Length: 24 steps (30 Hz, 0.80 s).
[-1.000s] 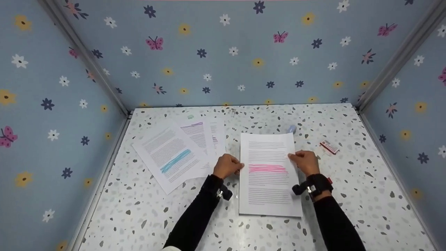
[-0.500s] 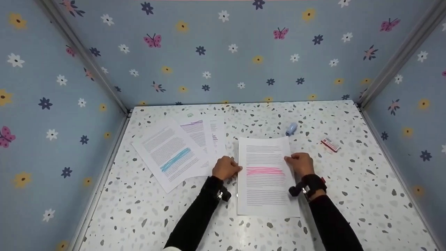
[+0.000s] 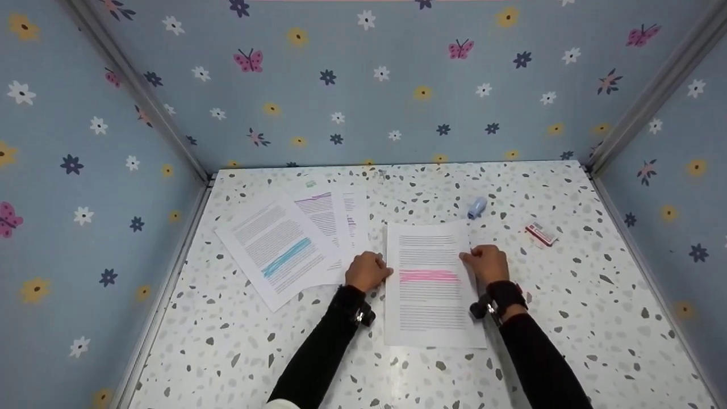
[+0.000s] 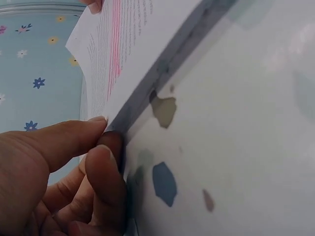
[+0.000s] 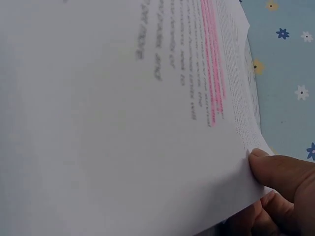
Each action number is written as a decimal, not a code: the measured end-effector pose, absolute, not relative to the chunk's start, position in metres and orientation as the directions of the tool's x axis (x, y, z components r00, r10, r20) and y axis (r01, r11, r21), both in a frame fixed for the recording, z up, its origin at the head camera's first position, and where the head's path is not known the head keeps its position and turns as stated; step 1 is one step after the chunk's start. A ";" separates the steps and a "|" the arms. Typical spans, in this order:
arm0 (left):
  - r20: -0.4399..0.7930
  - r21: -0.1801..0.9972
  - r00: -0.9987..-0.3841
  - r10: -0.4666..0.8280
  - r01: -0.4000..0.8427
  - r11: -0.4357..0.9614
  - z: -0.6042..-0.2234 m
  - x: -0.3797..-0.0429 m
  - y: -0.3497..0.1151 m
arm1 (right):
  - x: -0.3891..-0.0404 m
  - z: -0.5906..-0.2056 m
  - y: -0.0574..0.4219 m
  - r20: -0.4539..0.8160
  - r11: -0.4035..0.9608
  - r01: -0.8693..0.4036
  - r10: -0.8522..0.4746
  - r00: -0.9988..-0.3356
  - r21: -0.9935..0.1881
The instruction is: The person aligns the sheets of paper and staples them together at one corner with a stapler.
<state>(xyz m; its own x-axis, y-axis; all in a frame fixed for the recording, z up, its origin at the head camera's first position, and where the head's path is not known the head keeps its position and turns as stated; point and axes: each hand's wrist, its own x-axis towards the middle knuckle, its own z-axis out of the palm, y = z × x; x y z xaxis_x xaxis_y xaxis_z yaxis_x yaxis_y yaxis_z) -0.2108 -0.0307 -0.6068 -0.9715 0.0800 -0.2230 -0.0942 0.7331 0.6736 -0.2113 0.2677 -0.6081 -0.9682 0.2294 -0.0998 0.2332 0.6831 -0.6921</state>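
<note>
Printed paper point(image 3: 429, 312) with a band of pink highlighter strokes lies lengthwise between both hands. My left hand point(image 3: 366, 272) pinches its left edge; in the left wrist view the thumb is on top, fingers curled below, and the paper's edge point(image 4: 147, 83) stands a little above the speckled table with a dark shadow under it. My right hand point(image 3: 487, 264) pinches the right edge, thumb on the printed face and fingers underneath. In the right wrist view the paper point(image 5: 123, 147) bends near that thumb.
Left of the hands, several printed sheets point(image 3: 278, 250) lie fanned and overlapping, with blue and purple marks. A small light-blue object point(image 3: 477, 208) lies beyond the paper, and a red-and-white eraser point(image 3: 541, 234) to the right. Flower-patterned walls point(image 3: 363, 85) enclose the speckled table point(image 3: 596, 318).
The paper has shifted slightly left, its right edge with my right hand, and its top edge now bows. More of the light-blue object shows. Both hands keep their pinch.
</note>
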 end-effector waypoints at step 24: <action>-0.113 0.715 -0.991 0.072 -0.031 0.699 -0.618 -0.216 -0.036 | -0.221 -0.609 0.263 -0.137 0.733 0.254 0.217 -0.967 -0.631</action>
